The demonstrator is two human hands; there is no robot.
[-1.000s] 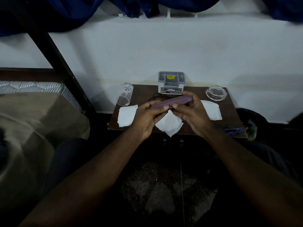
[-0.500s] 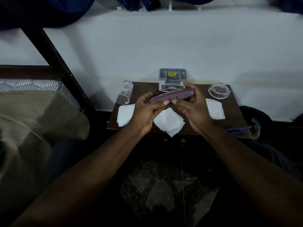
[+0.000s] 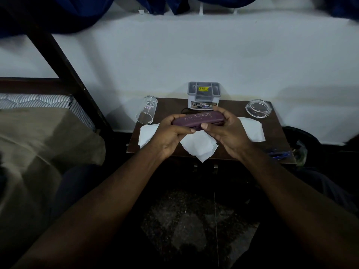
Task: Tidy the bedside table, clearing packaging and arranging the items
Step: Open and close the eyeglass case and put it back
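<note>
A long purple case [image 3: 198, 119] with pale lettering is held level above the brown bedside table [image 3: 277, 133]. My left hand [image 3: 171, 134] grips its left end and my right hand [image 3: 227, 131] grips its right end. Below the hands lie three white sheets of paper: one at the left [image 3: 147, 133], one in the middle [image 3: 200, 146] hanging over the front edge, one at the right [image 3: 252, 129]. A clear drinking glass [image 3: 146, 112] lies tipped at the table's left edge. A grey compartment organiser [image 3: 203, 94] stands at the back, a clear glass ashtray [image 3: 258, 108] at the back right.
Blue items [image 3: 279, 154] lie at the table's front right corner. A bed with a striped mattress [image 3: 38, 103] and beige blanket [image 3: 38, 152] is at the left, behind a dark frame post [image 3: 64, 65]. A white wall [image 3: 194, 55] backs the table. A dark bag [image 3: 303, 144] sits at the right.
Both hands have turned the purple case so its lettered face points toward me. The case stays above the table's middle.
</note>
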